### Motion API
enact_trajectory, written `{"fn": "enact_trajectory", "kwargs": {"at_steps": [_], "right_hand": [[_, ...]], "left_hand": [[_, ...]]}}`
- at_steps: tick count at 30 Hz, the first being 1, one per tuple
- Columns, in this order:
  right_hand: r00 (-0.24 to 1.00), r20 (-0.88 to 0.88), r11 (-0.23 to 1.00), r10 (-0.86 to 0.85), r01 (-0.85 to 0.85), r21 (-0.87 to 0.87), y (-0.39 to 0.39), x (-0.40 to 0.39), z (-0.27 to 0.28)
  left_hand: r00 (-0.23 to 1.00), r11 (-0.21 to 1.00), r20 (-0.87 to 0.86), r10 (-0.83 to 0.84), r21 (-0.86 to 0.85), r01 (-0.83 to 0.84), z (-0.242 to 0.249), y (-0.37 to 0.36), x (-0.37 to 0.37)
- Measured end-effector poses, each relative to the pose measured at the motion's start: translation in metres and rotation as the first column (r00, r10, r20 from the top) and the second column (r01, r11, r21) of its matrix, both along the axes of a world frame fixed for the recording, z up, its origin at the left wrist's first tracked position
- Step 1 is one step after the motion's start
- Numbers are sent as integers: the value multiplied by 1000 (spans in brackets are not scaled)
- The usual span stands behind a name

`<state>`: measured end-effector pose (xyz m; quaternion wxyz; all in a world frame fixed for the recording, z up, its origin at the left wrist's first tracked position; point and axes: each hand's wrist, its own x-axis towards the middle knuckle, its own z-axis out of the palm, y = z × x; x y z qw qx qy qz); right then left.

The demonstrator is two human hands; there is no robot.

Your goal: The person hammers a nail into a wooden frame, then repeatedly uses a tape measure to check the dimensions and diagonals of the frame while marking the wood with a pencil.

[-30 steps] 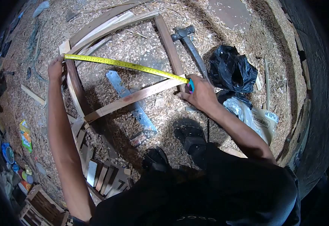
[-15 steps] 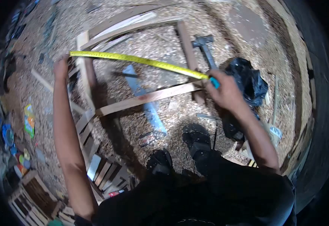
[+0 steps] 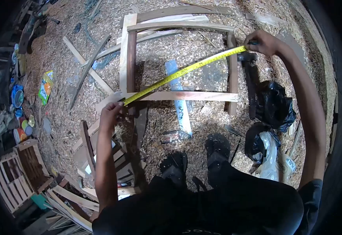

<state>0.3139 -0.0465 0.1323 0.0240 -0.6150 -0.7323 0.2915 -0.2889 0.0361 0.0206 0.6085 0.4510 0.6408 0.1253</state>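
A yellow tape measure stretches slantwise over a rectangular wooden frame lying on the ground. My left hand pinches its lower end at the frame's near left corner. Beyond the far right corner, my right hand is closed round the other end; the case is mostly hidden in the fingers. A hammer lies right of the frame, its head just below my right hand. Under the near rail runs a flat, tapered bluish metal blade, like that of a handsaw.
Wood shavings cover the ground. Black plastic bags lie at the right. Loose wood strips cross on the left, near a green-yellow packet. Wooden crates stand lower left. My feet are just below the frame.
My right hand has moved up and right, from the near right corner past the far right one. My left hand has come down to the near left corner. The tape now slopes the other way.
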Motion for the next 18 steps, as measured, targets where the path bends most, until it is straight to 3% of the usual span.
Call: {"fn": "enact_trajectory", "kwargs": {"at_steps": [4,9,12,15,18], "right_hand": [[983,178,998,40,-49,47,34,14,2],[990,138,998,38,-43,35,60,19,11],[993,102,998,58,-62,33,71,28,-4],[994,89,997,-65,68,-27,78,37,-18],[994,56,996,-90,91,-18,84,49,-30]], "left_hand": [[1000,995,-17,-5,102,7,-11,-7,9],[999,983,-39,16,182,-8,-13,-10,20],[998,984,59,7,178,-18,-12,-11,19],[999,970,52,-16,244,2,-16,-11,18],[999,959,29,-26,283,17,-22,-11,15]]}}
